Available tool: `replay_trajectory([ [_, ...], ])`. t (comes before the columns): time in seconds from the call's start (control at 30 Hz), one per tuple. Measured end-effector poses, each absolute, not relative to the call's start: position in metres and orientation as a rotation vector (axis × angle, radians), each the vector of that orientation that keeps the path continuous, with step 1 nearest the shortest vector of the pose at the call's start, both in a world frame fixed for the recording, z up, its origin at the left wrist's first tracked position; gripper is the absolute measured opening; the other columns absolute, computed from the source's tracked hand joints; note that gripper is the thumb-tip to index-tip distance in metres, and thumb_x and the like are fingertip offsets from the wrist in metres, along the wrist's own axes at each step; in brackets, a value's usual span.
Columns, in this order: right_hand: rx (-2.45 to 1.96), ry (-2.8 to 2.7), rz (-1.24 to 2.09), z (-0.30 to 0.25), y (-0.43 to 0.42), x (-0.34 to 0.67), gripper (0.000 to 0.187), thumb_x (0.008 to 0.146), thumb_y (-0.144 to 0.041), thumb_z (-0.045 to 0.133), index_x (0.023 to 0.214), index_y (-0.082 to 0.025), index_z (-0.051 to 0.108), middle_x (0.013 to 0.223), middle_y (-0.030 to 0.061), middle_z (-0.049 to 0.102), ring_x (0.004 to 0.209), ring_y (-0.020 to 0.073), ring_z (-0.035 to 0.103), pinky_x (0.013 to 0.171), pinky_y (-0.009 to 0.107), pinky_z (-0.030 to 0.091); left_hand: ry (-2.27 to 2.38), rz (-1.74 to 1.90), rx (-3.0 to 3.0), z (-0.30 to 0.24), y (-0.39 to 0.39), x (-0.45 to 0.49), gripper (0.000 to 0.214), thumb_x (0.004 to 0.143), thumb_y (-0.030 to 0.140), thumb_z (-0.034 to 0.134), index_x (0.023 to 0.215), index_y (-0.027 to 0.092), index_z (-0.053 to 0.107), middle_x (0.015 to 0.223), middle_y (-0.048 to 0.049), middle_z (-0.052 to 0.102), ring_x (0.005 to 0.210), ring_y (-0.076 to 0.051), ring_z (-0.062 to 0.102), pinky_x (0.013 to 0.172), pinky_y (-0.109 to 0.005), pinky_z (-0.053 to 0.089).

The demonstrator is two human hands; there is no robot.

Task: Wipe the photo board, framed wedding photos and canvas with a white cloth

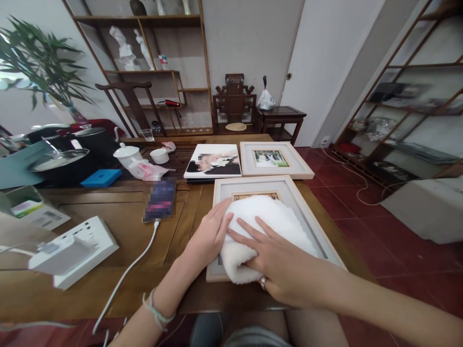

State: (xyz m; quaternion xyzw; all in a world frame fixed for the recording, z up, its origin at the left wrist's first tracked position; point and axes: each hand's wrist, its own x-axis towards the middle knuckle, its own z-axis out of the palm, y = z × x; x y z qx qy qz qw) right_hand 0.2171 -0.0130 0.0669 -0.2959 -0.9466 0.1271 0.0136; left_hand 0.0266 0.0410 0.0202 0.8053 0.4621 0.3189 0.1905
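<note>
A pale wooden picture frame lies flat near the table's front edge. A thick, fluffy white cloth, folded over at its lower left, covers most of its middle. My right hand, with a ring on one finger, grips this cloth; some fingers spread over the top and one goes into the fold. Along the frame's left side lies my left hand, fingers stretched out, its thumb touching the cloth's edge. Above the cloth, only a strip of the small inner picture shows.
Behind stand a second framed photo and a white photo panel. To the left are a blurred phone on a white cable, a power strip, a blue box, a teapot and dark pots.
</note>
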Motion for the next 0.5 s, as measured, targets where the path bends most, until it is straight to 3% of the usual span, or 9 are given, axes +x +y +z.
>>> replay_trajectory([
  [0.1,-0.994,-2.966,0.360,0.067,-0.019,0.229,0.039,0.072,-0.010,0.050,0.106,-0.014,0.067,0.151,0.0084,0.025,0.140,0.0287,0.005,0.113,0.050,0.007,1.333,0.864,2.268,0.020,0.043,0.027,0.046,0.095,0.033,0.033,0.131,0.007,0.047,0.132,-0.0159,0.054,0.123,-0.023,0.051,0.106,-0.038,0.039],
  [0.3,-1.311,-2.802,0.076,0.062,-0.045,0.277,0.051,0.060,-0.004,0.047,0.104,-0.021,0.068,0.149,0.0044,0.031,0.140,0.0282,0.010,0.112,0.056,0.008,1.311,0.797,2.380,0.017,0.045,0.027,0.037,0.092,0.028,0.042,0.117,0.010,0.061,0.128,-0.0146,0.058,0.124,-0.025,0.050,0.106,-0.041,0.039],
  [0.5,-1.465,-2.668,-0.162,0.054,-0.054,0.318,0.039,0.061,-0.007,0.045,0.086,-0.024,0.070,0.148,-0.0018,0.034,0.139,0.0300,0.015,0.111,0.058,0.011,1.332,0.767,2.436,0.016,0.045,0.027,0.037,0.087,0.026,0.047,0.118,0.009,0.061,0.129,-0.0165,0.057,0.123,-0.026,0.051,0.105,-0.041,0.040],
])
